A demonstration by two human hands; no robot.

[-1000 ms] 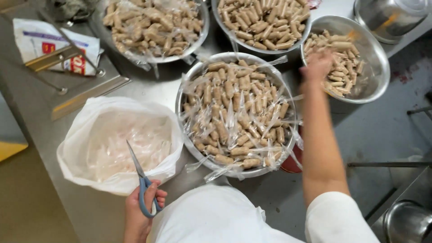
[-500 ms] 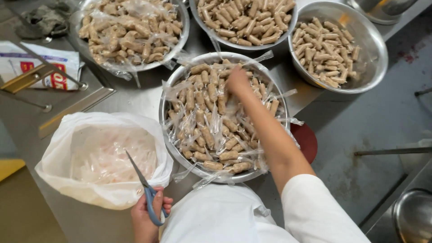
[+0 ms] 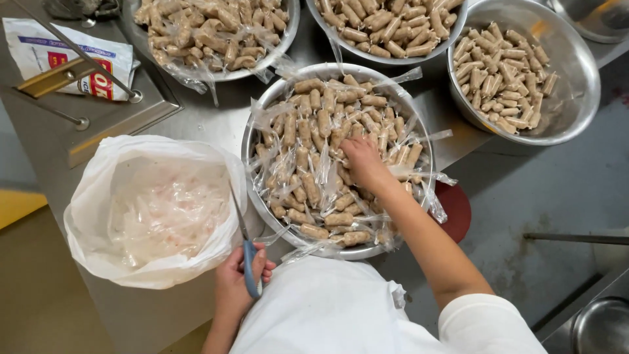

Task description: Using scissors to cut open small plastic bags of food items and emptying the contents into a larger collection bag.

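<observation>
So we're working with both hands here. Our right hand [image 3: 362,164] is reaching into the middle metal bowl [image 3: 259,124], fingers curled down onto the plastic-wrapped sausages [image 3: 308,177] in there. It's touching the pile, but we can't really tell if the grip is pinching one or just resting on top. Our left hand [image 3: 239,278] is sitting close to our body, its grip wrapped tight around the blue handles of the scissors [image 3: 246,246], blades pointing up and away from us along the bowl's rim.

Just left of that hand, a white plastic bag [image 3: 154,210] is lying open on the steel bench [image 3: 203,121], holding clear wrapper scraps. Beyond the right hand, three more bowls are standing: one with wrapped sausages [image 3: 209,33] up to the left, one with bare sausages [image 3: 386,29] straight ahead, and another bowl of bare ones [image 3: 570,85] off to the right. A printed packet [image 3: 59,56] is lying far left of everything.
</observation>
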